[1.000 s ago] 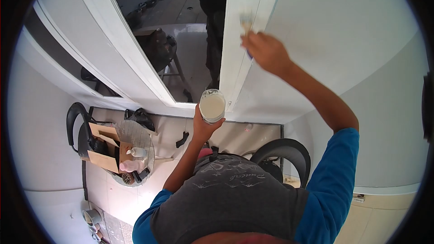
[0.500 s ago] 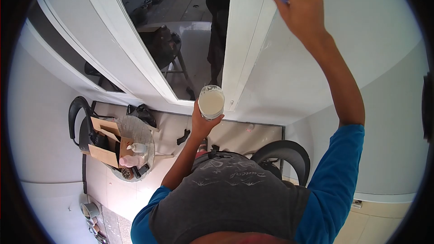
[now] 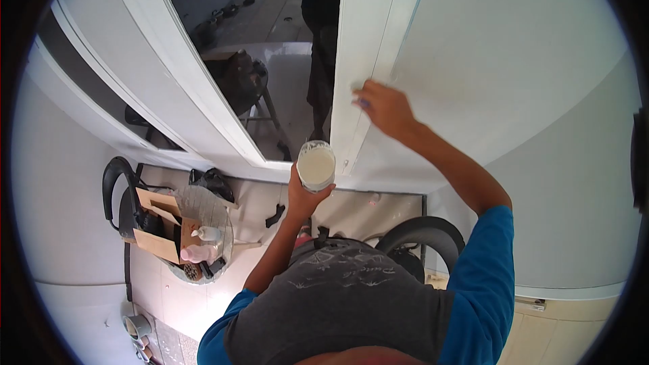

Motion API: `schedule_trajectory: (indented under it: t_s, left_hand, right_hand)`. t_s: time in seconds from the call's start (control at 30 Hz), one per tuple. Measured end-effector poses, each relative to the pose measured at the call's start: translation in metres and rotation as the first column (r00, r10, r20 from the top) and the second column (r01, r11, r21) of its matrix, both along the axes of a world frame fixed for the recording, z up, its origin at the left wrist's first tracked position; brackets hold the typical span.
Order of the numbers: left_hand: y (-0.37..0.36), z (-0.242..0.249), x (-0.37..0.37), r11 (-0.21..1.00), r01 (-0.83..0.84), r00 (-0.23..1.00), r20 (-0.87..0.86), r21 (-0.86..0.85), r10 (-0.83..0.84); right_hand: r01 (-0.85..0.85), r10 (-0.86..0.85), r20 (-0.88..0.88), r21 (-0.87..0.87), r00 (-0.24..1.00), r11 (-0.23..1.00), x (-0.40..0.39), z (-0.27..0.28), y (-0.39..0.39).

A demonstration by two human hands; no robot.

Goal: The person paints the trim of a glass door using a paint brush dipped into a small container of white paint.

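Observation:
My left hand point(image 3: 307, 196) is wrapped round a clear plastic cup point(image 3: 316, 167) of off-white paint, held upright in front of my body, with white smears round its rim. My right hand point(image 3: 389, 108) is closed in front of the white door frame point(image 3: 355, 40), its fingers pinched on a small blue-purple tool point(image 3: 364, 103). Most of that tool is hidden by the fingers, and I cannot tell its kind. The dark glass pane point(image 3: 270, 13) lies just left of the frame.
On the left stands a round table point(image 3: 226, 220) with an open cardboard box point(image 3: 159, 243), a pump bottle point(image 3: 206, 233) and a pink bottle point(image 3: 196, 253). Black chairs stand at left point(image 3: 116, 169) and right point(image 3: 439, 230). A black bag point(image 3: 215, 186) lies on the floor by the wall.
My right hand has come down and left from high on the wall to the middle of the door frame, still holding the blue-purple tool. My left hand still holds the cup.

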State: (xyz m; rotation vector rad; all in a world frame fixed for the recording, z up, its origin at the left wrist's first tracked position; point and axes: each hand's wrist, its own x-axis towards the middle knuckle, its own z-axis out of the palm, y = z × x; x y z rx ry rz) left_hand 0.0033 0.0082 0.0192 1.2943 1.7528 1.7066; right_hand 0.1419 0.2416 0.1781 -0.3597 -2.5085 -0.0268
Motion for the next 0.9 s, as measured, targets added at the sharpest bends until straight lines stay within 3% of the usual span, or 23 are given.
schedule_trajectory:
  t_s: [0.03,0.13,0.2,0.33,0.43,0.5,0.53,0.6,0.7,0.77,0.83,0.9]
  left_hand:
    - [0.002,0.0,-0.001,1.0,0.0,1.0,-0.006,0.013,0.0]
    - [-0.002,0.002,0.0,0.999,0.041,0.998,0.039,-0.015,-0.04]
    - [-0.003,0.003,0.001,0.999,0.039,0.998,0.047,-0.022,-0.037]
    - [-0.003,0.002,0.002,1.0,0.016,0.999,0.035,-0.001,-0.016]
    - [-0.002,-0.005,-0.001,1.0,0.009,0.998,0.06,0.029,-0.01]
    - [-0.002,-0.006,-0.001,0.999,0.01,0.999,0.053,0.031,-0.012]
    - [-0.003,-0.007,-0.002,0.999,0.017,0.998,0.058,0.032,-0.019]
    - [-0.005,-0.007,-0.002,0.999,0.032,0.998,0.052,0.039,-0.034]
    - [-0.005,-0.003,-0.001,0.998,0.042,0.998,0.043,0.039,-0.044]
    - [-0.006,0.001,0.001,0.999,0.043,0.997,0.061,0.029,-0.045]
    - [-0.007,0.003,0.001,0.999,0.037,0.997,0.062,0.02,-0.038]
    - [-0.005,0.001,0.002,0.999,0.034,0.997,0.068,0.014,-0.035]
  right_hand:
    - [0.028,-0.026,-0.122,0.018,0.992,0.999,0.002,0.034,0.001]
    - [0.059,-0.045,-0.234,0.054,0.971,0.997,0.013,0.108,-0.009]
    - [0.048,0.153,-0.408,0.443,0.9,0.895,0.016,0.125,-0.002]
    - [0.043,0.089,-0.211,0.551,0.973,0.833,0.021,0.054,0.015]
    - [-0.089,0.106,-0.02,0.41,0.994,0.908,0.025,-0.046,0.012]
    - [-0.13,0.116,0.103,0.14,0.988,0.982,0.026,-0.08,0.0]
    - [-0.13,0.116,0.098,0.161,0.988,0.978,0.022,-0.071,0.004]
    - [-0.078,0.079,0.155,-0.015,0.985,0.997,0.018,-0.054,0.008]
    - [0.011,-0.013,-0.058,-0.022,0.998,1.0,0.011,0.048,0.012]
    - [0.005,0.022,-0.213,0.122,0.977,0.993,0.015,0.125,0.007]
    - [0.041,0.011,-0.314,0.159,0.949,0.986,0.019,0.182,-0.008]
    - [0.033,0.163,-0.433,0.412,0.887,0.911,0.014,0.206,-0.005]
